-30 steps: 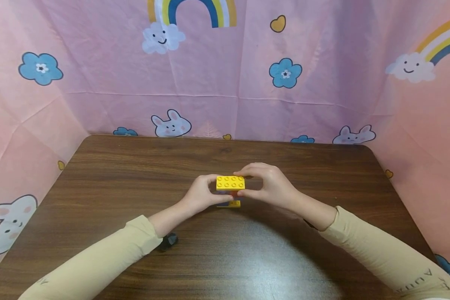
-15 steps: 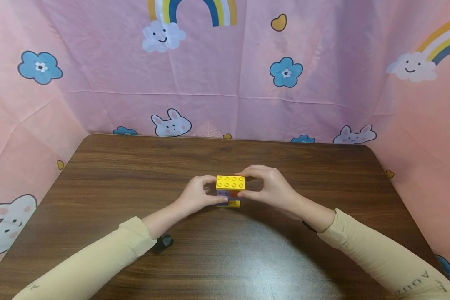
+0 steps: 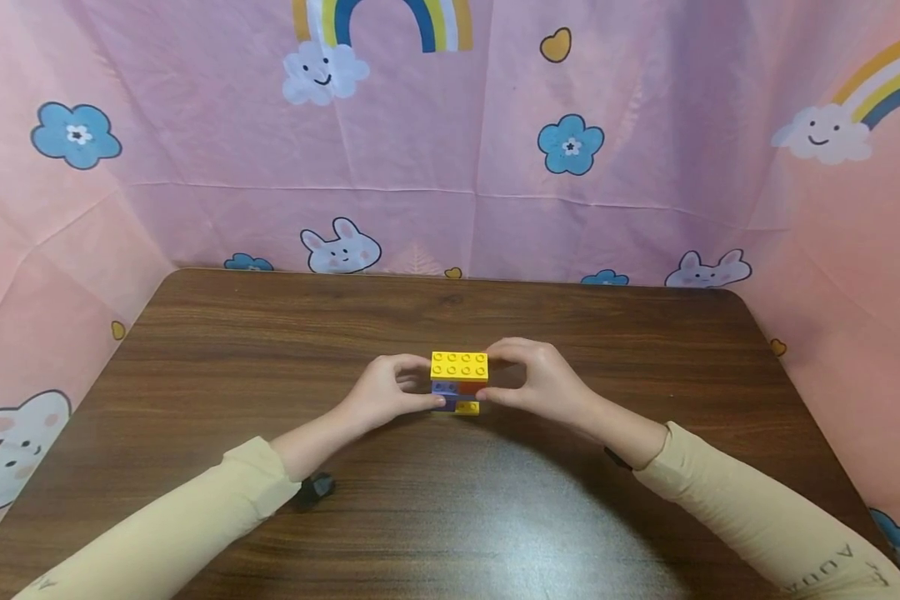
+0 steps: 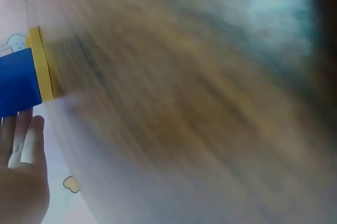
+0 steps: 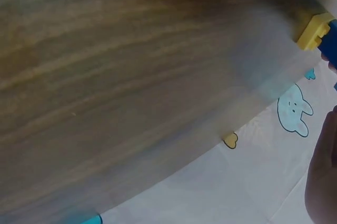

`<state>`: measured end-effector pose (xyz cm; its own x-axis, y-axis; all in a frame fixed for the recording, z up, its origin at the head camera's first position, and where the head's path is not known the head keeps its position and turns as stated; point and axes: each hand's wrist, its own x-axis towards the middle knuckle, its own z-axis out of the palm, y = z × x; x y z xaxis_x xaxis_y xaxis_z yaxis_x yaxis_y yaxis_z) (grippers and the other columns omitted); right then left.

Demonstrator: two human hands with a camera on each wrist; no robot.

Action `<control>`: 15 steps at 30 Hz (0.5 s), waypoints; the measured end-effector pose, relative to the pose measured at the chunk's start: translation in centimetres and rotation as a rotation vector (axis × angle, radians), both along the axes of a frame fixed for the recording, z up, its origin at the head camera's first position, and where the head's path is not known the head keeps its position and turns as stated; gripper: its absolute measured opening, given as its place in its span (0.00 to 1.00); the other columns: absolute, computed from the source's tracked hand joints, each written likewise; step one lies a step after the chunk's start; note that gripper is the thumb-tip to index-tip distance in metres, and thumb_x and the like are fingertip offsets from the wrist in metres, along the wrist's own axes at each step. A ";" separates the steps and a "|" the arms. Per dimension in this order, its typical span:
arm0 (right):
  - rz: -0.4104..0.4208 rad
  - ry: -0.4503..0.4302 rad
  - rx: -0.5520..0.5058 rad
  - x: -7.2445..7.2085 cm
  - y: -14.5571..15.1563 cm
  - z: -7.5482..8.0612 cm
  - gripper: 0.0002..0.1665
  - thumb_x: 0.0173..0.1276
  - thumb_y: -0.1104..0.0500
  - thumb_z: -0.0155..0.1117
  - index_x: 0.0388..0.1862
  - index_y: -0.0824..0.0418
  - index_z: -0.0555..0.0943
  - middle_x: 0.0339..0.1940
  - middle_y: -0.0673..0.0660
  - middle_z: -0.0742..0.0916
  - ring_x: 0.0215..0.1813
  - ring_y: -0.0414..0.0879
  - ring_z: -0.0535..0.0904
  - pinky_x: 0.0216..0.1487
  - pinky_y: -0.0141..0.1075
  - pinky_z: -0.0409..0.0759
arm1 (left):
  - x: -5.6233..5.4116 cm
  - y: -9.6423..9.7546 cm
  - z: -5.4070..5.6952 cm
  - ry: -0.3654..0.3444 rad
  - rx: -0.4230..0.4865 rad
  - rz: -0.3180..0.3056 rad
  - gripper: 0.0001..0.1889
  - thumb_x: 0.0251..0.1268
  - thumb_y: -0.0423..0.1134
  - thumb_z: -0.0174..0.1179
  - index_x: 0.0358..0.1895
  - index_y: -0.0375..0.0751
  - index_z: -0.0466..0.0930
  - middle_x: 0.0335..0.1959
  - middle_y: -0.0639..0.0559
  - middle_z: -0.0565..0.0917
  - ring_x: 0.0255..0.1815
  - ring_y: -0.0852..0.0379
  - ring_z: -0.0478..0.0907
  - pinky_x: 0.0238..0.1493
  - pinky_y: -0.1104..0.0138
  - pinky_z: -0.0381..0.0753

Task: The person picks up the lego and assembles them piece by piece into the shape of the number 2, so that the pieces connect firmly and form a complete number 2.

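A stack of toy building bricks stands at mid-table in the head view. Its top is a yellow brick [image 3: 459, 367] with several studs. Below it are a blue-purple brick [image 3: 444, 387] and a red brick [image 3: 471, 388]; a lower yellow brick [image 3: 467, 408] shows at the bottom. From the left, my left hand [image 3: 386, 390] holds the stack's side, thumb in front and fingers behind. My right hand [image 3: 536, 377] pinches the right side, thumb near the red brick. In the left wrist view a blue brick [image 4: 18, 82] meets a yellow piece [image 4: 43, 66]. Fingers hide parts of the stack.
The stack is over a brown wood-grain table [image 3: 285, 333]. A pink patterned cloth [image 3: 420, 150] hangs behind and at both sides. A small dark object [image 3: 315, 487] shows beside the left wrist.
My left hand has drawn back to the left, uncovering more of the blue-purple and lower bricks. The right hand has shifted only slightly, and the stack stays nearly in place.
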<state>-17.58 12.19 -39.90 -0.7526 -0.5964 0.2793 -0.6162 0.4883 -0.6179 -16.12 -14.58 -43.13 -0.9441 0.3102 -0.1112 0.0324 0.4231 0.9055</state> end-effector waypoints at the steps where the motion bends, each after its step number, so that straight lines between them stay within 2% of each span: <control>1: -0.003 -0.004 0.008 0.0 0.0 -0.1 0.27 0.57 0.58 0.87 0.54 0.64 0.88 0.51 0.57 0.93 0.54 0.52 0.90 0.60 0.49 0.88 | 0.0 -0.1 0.0 -0.002 0.004 0.002 0.26 0.61 0.32 0.77 0.62 0.28 0.82 0.63 0.33 0.84 0.68 0.35 0.82 0.68 0.51 0.83; 8: -0.009 -0.008 0.041 -0.1 -0.1 -0.6 0.29 0.55 0.60 0.87 0.55 0.67 0.88 0.51 0.60 0.93 0.55 0.54 0.90 0.61 0.49 0.88 | 0.0 -1.0 -0.1 -0.022 0.003 0.007 0.26 0.62 0.34 0.77 0.62 0.28 0.82 0.63 0.32 0.85 0.66 0.36 0.84 0.67 0.52 0.84; 15: -0.019 -0.021 0.064 -0.1 0.1 -1.1 0.28 0.55 0.59 0.87 0.54 0.66 0.89 0.51 0.59 0.93 0.54 0.52 0.90 0.60 0.49 0.89 | 0.1 -1.4 0.0 -0.030 0.002 0.002 0.25 0.64 0.34 0.76 0.62 0.29 0.82 0.64 0.32 0.84 0.66 0.36 0.84 0.66 0.53 0.85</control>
